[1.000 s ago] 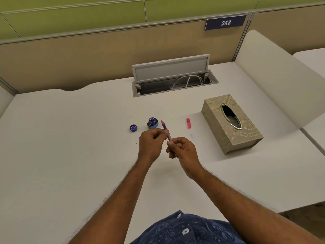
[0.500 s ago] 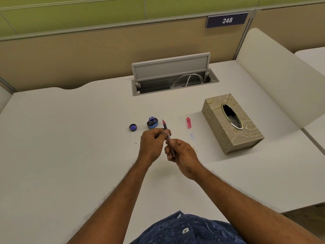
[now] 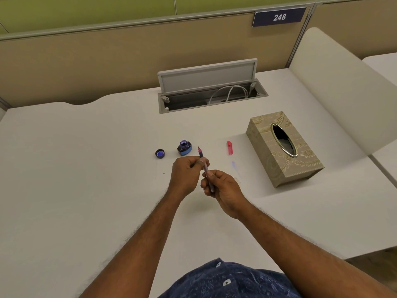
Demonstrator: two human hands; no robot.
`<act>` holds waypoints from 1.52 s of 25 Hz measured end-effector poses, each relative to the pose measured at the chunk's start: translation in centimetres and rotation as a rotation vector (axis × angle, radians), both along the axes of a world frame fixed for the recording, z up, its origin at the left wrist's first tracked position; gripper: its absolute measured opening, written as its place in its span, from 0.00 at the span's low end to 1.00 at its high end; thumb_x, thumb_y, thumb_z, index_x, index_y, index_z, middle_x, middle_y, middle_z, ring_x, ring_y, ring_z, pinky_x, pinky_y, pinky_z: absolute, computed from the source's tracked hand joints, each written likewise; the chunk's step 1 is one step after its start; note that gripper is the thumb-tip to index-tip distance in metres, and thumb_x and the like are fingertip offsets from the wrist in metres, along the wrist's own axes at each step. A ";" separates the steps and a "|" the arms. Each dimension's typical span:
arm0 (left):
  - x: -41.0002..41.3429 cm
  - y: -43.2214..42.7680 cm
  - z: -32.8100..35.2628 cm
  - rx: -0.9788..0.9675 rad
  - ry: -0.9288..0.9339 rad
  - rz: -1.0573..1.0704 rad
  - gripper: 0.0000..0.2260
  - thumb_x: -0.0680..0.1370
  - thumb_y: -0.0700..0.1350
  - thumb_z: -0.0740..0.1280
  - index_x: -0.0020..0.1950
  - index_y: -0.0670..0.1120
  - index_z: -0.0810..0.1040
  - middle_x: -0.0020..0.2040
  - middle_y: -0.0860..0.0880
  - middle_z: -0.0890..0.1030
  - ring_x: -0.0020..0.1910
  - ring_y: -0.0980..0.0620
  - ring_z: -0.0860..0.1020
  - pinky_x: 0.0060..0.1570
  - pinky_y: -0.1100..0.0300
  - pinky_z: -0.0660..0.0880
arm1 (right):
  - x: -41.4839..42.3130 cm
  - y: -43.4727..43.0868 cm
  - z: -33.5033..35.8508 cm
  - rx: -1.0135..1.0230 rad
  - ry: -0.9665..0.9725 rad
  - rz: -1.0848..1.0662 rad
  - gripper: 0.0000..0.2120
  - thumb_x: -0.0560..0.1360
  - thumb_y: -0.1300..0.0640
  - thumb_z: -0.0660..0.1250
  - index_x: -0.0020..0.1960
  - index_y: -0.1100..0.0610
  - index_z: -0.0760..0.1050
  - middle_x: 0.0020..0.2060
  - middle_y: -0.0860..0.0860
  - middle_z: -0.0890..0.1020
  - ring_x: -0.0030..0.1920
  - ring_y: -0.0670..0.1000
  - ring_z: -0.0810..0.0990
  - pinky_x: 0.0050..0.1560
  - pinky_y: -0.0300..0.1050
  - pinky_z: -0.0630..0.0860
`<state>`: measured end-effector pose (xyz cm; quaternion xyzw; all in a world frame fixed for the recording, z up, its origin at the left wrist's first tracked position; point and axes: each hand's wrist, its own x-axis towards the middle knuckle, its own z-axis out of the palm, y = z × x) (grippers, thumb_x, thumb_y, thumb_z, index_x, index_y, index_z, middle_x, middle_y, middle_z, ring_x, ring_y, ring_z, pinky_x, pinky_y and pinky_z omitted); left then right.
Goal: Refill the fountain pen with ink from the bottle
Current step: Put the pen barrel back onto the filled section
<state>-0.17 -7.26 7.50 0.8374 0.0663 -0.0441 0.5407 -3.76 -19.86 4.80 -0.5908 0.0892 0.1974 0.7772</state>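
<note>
Both hands grip the fountain pen (image 3: 204, 166), nib up.

Our left hand (image 3: 187, 172) pinches its front, right hand (image 3: 223, 186) its rear; the open ink bottle (image 3: 184, 148) stands just beyond. We should twist gently, keeping it upright.

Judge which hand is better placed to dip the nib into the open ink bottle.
Probably the left hand: it pinches the slim purple fountain pen near its nib, close to the uncapped blue-labelled glass ink bottle. The right hand holds the rear end, farther away.
</note>
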 end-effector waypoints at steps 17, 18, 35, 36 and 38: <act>4.5 0.2 -3.3 -0.063 0.118 0.012 0.11 0.79 0.46 0.64 0.53 0.44 0.84 0.49 0.50 0.85 0.49 0.53 0.81 0.46 0.68 0.71 | 6.6 -0.4 -1.4 -0.812 -0.261 -0.045 0.07 0.70 0.55 0.74 0.45 0.57 0.82 0.37 0.51 0.85 0.38 0.48 0.84 0.47 0.46 0.82; 4.6 0.3 -3.6 -0.041 0.127 0.034 0.11 0.78 0.47 0.65 0.54 0.45 0.83 0.50 0.50 0.84 0.49 0.54 0.80 0.47 0.67 0.71 | 7.3 -0.5 -1.6 -0.865 -0.263 -0.050 0.07 0.71 0.55 0.74 0.45 0.57 0.83 0.37 0.51 0.85 0.37 0.48 0.84 0.47 0.46 0.82; 4.4 2.0 -5.9 0.074 0.198 0.093 0.14 0.77 0.48 0.67 0.59 0.43 0.81 0.55 0.48 0.84 0.54 0.51 0.80 0.62 0.57 0.74 | 13.5 0.1 -2.9 -1.389 -0.205 0.232 0.11 0.75 0.55 0.66 0.53 0.62 0.77 0.45 0.56 0.81 0.51 0.55 0.80 0.69 0.53 0.70; 4.4 2.0 -5.9 0.071 0.196 0.093 0.14 0.77 0.48 0.67 0.59 0.43 0.81 0.55 0.47 0.84 0.54 0.51 0.80 0.62 0.56 0.74 | 13.5 0.1 -3.0 -1.392 -0.201 0.230 0.11 0.75 0.55 0.66 0.53 0.61 0.77 0.46 0.56 0.82 0.51 0.54 0.81 0.69 0.53 0.69; 4.4 2.0 -5.8 0.082 0.197 0.092 0.14 0.77 0.48 0.67 0.60 0.43 0.81 0.55 0.47 0.83 0.54 0.51 0.80 0.62 0.57 0.74 | 13.6 0.2 -3.2 -1.392 -0.191 0.227 0.12 0.76 0.53 0.66 0.54 0.61 0.77 0.46 0.55 0.82 0.51 0.54 0.81 0.71 0.53 0.68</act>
